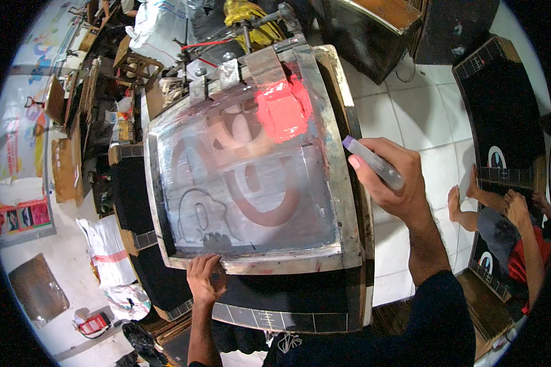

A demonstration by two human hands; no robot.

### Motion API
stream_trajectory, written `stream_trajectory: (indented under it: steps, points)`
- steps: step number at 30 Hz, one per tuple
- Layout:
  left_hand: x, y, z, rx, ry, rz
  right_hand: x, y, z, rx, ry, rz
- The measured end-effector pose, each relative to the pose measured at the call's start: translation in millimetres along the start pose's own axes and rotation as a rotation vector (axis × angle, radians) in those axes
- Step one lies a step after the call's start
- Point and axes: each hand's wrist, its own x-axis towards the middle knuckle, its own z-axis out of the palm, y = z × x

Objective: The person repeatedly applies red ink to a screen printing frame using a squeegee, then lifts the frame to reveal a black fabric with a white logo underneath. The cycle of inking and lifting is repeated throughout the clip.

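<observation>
A screen printing frame (288,264) lies in front of me, hinge-clamped at its far edge. Through its grey mesh show rounded letter-like shapes and an outline drawing. Wet pinkish-red ink (284,110) is pooled at the mesh's far right corner. My left hand (205,278) grips the near rim, fingers over the top. To the right of the frame, my right hand (395,177) is raised, closed around a whitish, bar-shaped object (379,163) with a purple end; its exact kind is unclear. Under the frame is a black board (288,290) with a ruled strip along its near edge.
Metal clamps (229,72) and a yellow cloth (251,21) are at the far end. More black boards (499,104) stand left and right. On the right, another person (508,226) sits by the boards on white floor tiles (422,113). White sacks (107,251) are at left.
</observation>
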Motion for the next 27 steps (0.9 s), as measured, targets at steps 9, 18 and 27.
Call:
stream_trajectory:
  steps: [9, 18, 27]
  points:
    - [-4, -1, 1, 0.003, 0.019, -0.002, 9, -13, 13, -0.019, 0.141, -0.093]
    - [-3, 4, 6, -0.030, 0.057, -0.044, -28, 49, -6, 0.398, 0.191, 0.289]
    - [-6, 4, 12, -0.067, 0.022, -0.121, -142, 289, 83, -0.263, 0.376, 0.471]
